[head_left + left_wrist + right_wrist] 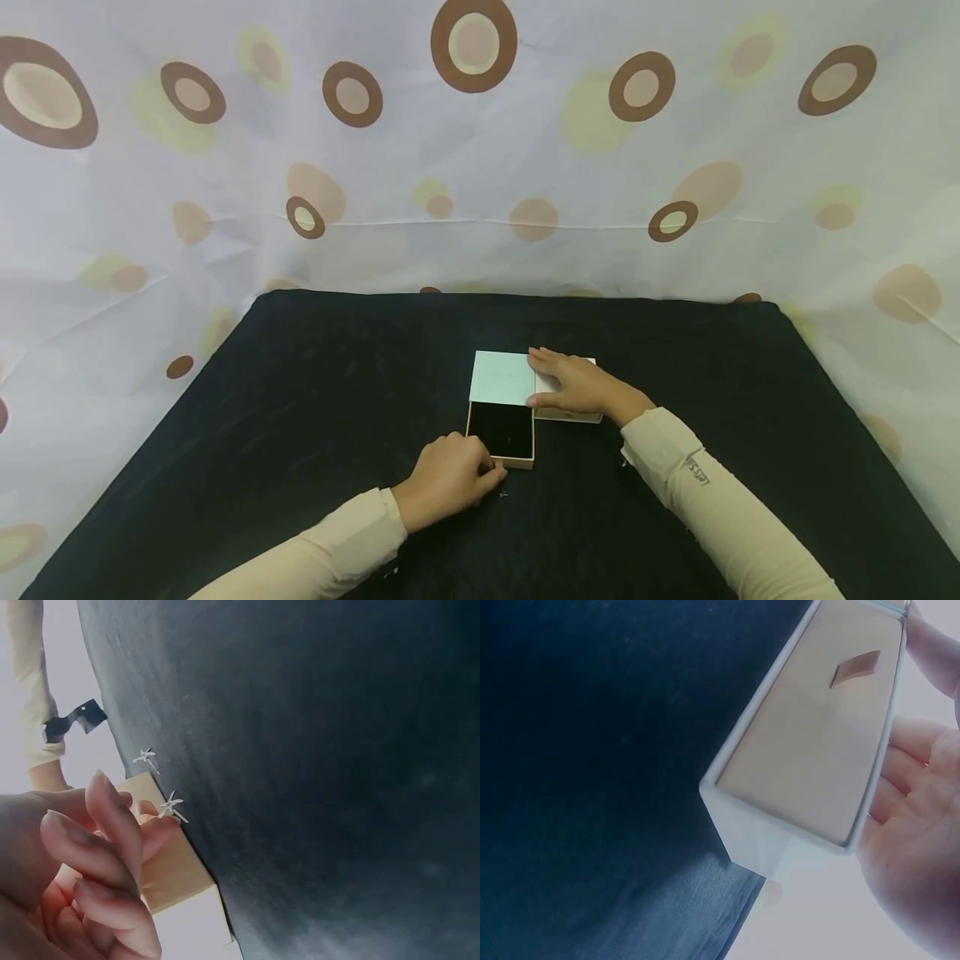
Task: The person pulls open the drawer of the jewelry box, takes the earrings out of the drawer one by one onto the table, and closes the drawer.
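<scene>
Two small drawer boxes stand side by side in the head view. The left one, a mint-topped box (498, 377), has its drawer (504, 429) pulled toward me, showing a black inside. My left hand (448, 477) is at that drawer's front and pinches its small pull tab between thumb and forefinger. In the left wrist view the drawer's beige front (176, 877) shows beside the curled fingers (112, 817). My right hand (577, 385) rests with extended fingers across the white-topped box (592, 362). That box's beige drawer front (817, 712) is closed, with a brown tab (856, 667).
A black cloth (360, 375) covers the table under the boxes. Small silvery star-shaped bits (146, 757) show near the drawer front in the left wrist view. Behind the table hangs a white curtain (480, 167) with brown and yellow circles.
</scene>
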A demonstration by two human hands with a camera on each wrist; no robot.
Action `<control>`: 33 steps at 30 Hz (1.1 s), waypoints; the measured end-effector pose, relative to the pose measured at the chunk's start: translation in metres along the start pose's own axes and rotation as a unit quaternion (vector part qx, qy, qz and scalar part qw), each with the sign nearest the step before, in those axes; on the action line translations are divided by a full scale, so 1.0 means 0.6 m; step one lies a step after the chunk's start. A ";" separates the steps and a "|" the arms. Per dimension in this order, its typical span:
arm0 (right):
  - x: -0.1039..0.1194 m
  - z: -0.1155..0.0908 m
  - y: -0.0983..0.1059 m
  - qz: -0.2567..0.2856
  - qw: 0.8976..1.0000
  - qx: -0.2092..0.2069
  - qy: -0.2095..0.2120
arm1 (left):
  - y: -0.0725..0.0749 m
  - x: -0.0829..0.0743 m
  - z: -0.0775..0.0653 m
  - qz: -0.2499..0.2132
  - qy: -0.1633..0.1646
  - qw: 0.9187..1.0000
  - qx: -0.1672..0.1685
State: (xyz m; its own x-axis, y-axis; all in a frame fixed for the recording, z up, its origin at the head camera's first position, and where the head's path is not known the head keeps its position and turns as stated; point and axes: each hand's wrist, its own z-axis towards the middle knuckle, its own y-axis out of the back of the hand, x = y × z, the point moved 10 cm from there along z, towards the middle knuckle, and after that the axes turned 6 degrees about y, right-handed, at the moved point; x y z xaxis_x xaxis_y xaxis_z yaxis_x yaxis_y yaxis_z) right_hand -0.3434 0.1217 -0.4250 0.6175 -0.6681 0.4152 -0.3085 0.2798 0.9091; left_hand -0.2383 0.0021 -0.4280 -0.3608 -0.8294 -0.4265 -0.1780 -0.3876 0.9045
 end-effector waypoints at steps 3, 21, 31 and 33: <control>0.000 0.000 -0.002 -0.005 1.000 0.001 0.002 | 0.002 -0.002 0.001 0.006 0.004 1.000 -0.003; -0.003 -0.001 0.006 0.001 1.000 -0.003 0.003 | 0.017 -0.006 0.003 0.017 0.009 0.997 -0.068; 0.000 0.000 0.001 0.001 1.000 -0.001 0.011 | 0.016 -0.007 -0.001 0.032 0.007 0.997 -0.069; 0.001 0.000 0.001 -0.001 1.000 -0.003 0.013 | 0.017 -0.009 -0.002 0.046 0.005 0.996 -0.073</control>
State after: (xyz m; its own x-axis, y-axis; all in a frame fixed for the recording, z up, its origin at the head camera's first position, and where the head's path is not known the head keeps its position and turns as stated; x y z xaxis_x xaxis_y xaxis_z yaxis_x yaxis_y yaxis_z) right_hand -0.3431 0.1218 -0.4242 0.6362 -0.6510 0.4141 -0.3029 0.2829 0.9101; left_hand -0.2373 0.0022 -0.4168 -0.3603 -0.8677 -0.3425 -0.0086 -0.3640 0.9314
